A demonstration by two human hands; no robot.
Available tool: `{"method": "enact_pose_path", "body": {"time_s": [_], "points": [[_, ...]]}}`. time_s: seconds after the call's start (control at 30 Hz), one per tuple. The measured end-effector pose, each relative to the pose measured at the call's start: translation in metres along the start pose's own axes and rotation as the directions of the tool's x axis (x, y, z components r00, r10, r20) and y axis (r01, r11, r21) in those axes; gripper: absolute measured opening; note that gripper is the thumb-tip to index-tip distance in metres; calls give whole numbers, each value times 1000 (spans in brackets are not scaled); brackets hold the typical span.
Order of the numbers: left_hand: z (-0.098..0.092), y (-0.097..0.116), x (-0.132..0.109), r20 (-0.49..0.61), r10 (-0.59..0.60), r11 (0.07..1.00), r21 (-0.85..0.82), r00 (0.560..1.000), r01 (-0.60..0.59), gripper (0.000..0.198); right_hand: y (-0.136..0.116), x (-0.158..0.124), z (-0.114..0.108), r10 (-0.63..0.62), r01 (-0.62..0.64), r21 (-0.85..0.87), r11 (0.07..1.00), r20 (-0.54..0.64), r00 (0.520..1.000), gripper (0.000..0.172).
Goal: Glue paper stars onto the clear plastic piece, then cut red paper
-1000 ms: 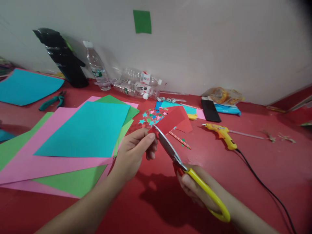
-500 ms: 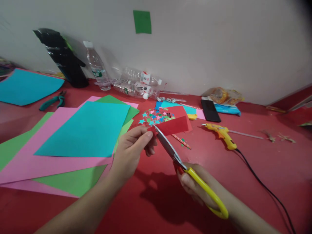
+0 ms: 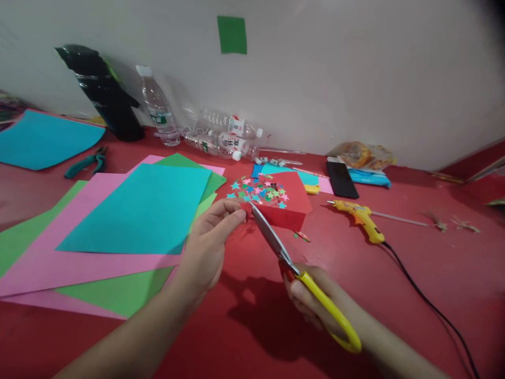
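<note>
My left hand [image 3: 209, 237] pinches the end of a strip of red paper [image 3: 284, 217] between thumb and fingertips. My right hand [image 3: 315, 295] grips yellow-handled scissors [image 3: 274, 237], their blades pointing up and left, with the tip close to my left fingertips and crossing the strip. Whether the blades are fully together is hard to see. Behind the strip lies a pile of small coloured paper stars [image 3: 260, 192] on red paper. A patterned pencil [image 3: 303, 237] pokes out from under the strip's right end.
Coloured sheets [image 3: 134, 210] overlap at left, with pliers [image 3: 87, 163] beyond. Along the wall are a black bottle [image 3: 106, 95], an upright clear bottle [image 3: 158, 110] and lying plastic bottles [image 3: 224, 139]. A phone [image 3: 341, 179] and a corded yellow glue gun [image 3: 357, 216] lie at right.
The red strip has swung lower and now covers most of the pencil, leaving more stars visible. My right hand and the scissors have shifted slightly left.
</note>
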State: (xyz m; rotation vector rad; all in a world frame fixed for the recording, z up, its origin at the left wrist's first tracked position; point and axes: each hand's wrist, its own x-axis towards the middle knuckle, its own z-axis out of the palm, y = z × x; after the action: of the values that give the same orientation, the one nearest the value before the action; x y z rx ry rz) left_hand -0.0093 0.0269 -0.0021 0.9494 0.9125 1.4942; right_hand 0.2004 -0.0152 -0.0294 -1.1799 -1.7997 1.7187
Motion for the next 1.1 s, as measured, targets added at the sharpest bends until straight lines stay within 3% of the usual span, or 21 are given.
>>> {"method": "enact_pose_path", "body": {"time_s": [0.13,0.3,0.43,0.63,0.8,1.1], "points": [[-1,1,0,0,40,999,29,999,-40,11,-2,-2,0,28,-28,7,1000,17,999,54],[1,0,-2,74,-28,999,-37,997,31,6,-4,-3,3,-10,9,59,998,25,1000,52],[4,0,-3,1,0,997,-73,1000,0,1,-4,-2,5,-51,51,22,998,1,999,53],[0,2,-1,-49,110,993,47,993,-108,6,2,-4,4,-45,45,-9,999,13,999,51],[-6,4,-1,45,203,958,199,978,-208,14,-3,-9,-3,-26,29,-78,997,37,999,51],[-11,4,3,88,195,934,288,977,-213,13,-10,-10,-9,-17,20,-63,998,47,999,51]]}}
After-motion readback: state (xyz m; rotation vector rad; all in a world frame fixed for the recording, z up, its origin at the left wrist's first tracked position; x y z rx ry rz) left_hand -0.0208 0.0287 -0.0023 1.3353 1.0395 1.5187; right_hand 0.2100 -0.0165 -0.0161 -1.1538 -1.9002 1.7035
